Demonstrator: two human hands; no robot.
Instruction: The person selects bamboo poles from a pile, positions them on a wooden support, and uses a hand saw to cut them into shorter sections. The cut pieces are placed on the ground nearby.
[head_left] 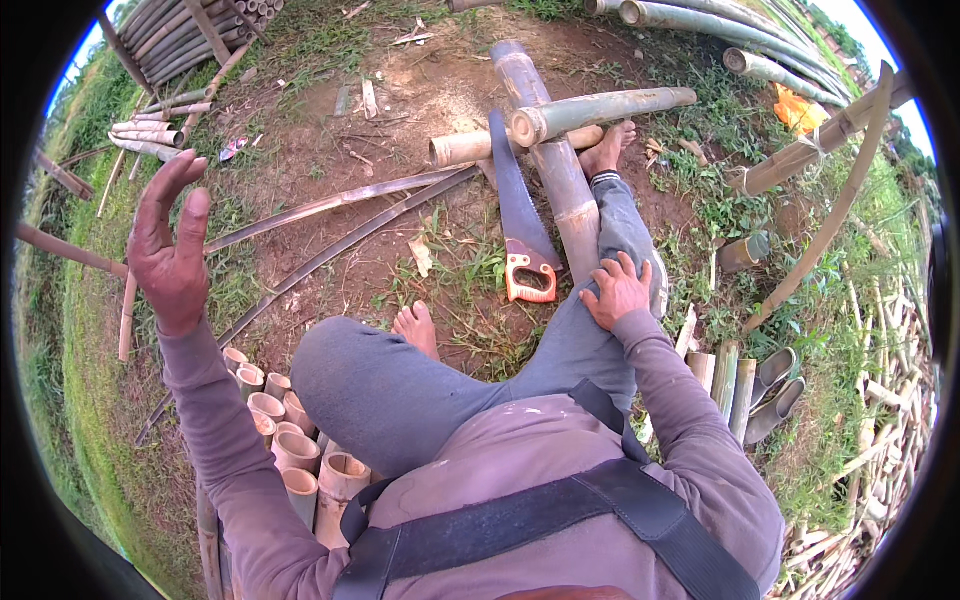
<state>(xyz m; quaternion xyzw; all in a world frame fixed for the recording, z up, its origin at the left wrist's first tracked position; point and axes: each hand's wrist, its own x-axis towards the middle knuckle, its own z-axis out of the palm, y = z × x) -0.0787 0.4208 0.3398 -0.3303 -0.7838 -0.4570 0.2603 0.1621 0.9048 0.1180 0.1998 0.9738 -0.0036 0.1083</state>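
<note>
Several short bamboo tubes (pixel 297 450), grouped beside the left leg (pixel 375 395); cutting judged done on these. One greenish pole (pixel 610 108) and one paler pole (pixel 462 149), crossing a bamboo log (pixel 574 212); no mid-length cut visible, work on these seems left. One orange-handled saw (pixel 518 200) beside the log, blade overlapping the paler pole, unheld. Left hand (pixel 172 250): raised, grip half-curled, empty. Right hand (pixel 617 292): grip spread on the right leg (pixel 572 342), empty.
</note>
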